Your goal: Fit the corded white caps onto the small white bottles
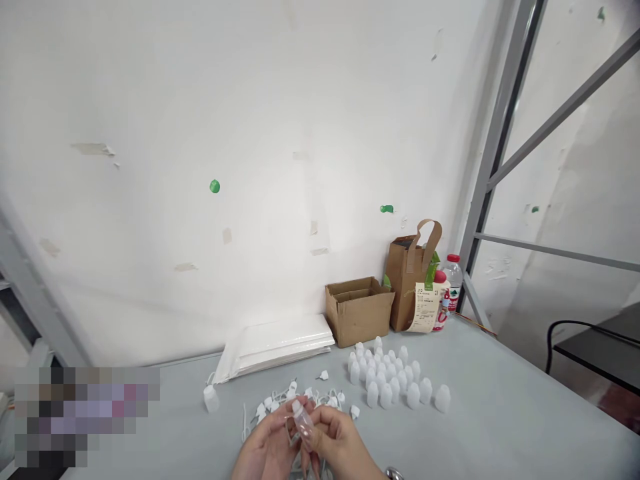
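Observation:
At the bottom middle, my right hand (343, 440) grips a small clear plastic bottle (303, 424) between thumb and fingers. The bottle is tilted, its narrow whitish top pointing up and left. My left hand (273, 440) curls around the bottle's upper end with its fingertips at the top. A thin pale strap shows between the hands; what it joins is hidden. Behind and partly under my hands lies a pile of white caps with cords (267, 405). A loose white cap (323, 375) lies just beyond the pile, and another white cap (355, 412) lies to its right.
Several frosted white bottles (385, 373) stand grouped at right on the grey table (480, 427). One bottle with a strap (211, 399) stands at left. At the wall are white packets (280, 340), a cardboard box (363, 320), a paper bag (403, 287) and a drink bottle (453, 280).

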Motion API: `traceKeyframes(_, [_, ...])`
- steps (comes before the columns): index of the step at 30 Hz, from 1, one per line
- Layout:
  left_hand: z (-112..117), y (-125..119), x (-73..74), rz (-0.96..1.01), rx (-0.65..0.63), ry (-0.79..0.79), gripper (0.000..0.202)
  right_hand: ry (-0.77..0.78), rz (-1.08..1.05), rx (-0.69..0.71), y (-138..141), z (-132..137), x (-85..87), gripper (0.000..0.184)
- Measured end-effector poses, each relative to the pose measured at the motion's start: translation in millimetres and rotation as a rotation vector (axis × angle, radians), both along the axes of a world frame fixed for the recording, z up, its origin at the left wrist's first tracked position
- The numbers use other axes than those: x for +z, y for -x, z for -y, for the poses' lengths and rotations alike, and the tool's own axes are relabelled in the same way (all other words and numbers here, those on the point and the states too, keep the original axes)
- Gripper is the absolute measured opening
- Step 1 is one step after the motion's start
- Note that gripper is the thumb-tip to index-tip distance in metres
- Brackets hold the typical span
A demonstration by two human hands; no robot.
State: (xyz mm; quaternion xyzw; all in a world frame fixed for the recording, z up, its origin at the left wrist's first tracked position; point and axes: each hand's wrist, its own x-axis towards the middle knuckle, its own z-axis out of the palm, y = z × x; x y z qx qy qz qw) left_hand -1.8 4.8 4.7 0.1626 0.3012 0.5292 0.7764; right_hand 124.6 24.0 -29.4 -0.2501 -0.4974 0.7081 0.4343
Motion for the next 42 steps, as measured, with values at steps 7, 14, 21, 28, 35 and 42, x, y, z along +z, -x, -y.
traceKeyframes(7, [2.4,1.8,0.4,0.02,-0.018,-0.01,0.02,0.001,-0.009,0.027,0.1,0.9,4.1,0.049])
traceKeyframes(14, [2.8,-0.7,-2.0,0.003,-0.049,-0.029,0.013,-0.026,0.045,0.06,-2.2,5.3,8.6,0.046])
traceKeyframes(21, [-1.3,-1.2,-13.3,-0.027,-0.002,-0.045,0.016,-0.069,0.118,-0.025,-3.4,5.1,8.3,0.047])
traceKeyframes(28, [8.0,-4.4,3.8,-0.115,-0.019,-0.147,0.018,-0.25,0.271,-0.383,0.3,8.8,-0.6,0.041])
traceKeyframes(35, [2.6,-9.1,-7.8,-0.089,-0.011,-0.202,0.024,-0.194,0.185,-0.32,0.5,7.5,-1.5,0.039])
traceKeyframes(42, [4.5,-3.6,-6.6,-0.158,0.016,-0.138,0.024,-0.184,0.133,-0.168,-2.6,8.2,5.1,0.046])
